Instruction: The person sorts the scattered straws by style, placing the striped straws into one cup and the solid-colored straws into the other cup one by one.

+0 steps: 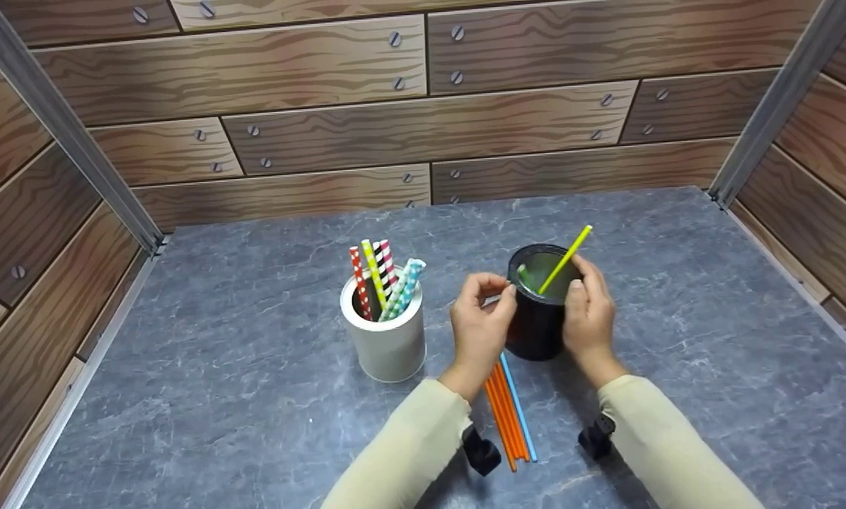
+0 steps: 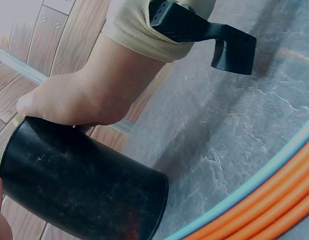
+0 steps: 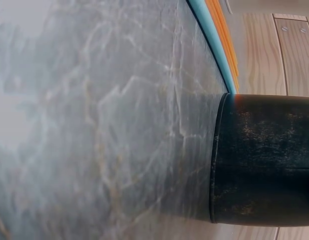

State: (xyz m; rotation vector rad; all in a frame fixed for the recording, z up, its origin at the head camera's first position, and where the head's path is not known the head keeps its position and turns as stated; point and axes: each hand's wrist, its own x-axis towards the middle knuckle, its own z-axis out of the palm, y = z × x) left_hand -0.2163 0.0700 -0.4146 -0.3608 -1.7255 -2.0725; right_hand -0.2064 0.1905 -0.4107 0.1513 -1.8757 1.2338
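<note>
A black cup [image 1: 536,329] stands upright on the table between both hands. A yellow-green straw [image 1: 566,259] leans in it toward the right, its top above the rim. My left hand [image 1: 483,311] pinches at the cup's left rim, thumb and forefinger tips close together. On the other side, my right hand [image 1: 590,314] holds the cup, thumb in front and fingers behind. Several orange straws [image 1: 506,413] and a blue straw [image 1: 518,406] lie in a bundle near the cup's base, their far ends hidden by the left hand. The right wrist view shows the cup's base [image 3: 264,160].
To the left stands a white cup [image 1: 392,350] with several patterned straws [image 1: 384,283], dotted, striped and plain-looking. The grey marbled table [image 1: 239,367] is bounded by wood-patterned walls [image 1: 324,78] at the back and both sides.
</note>
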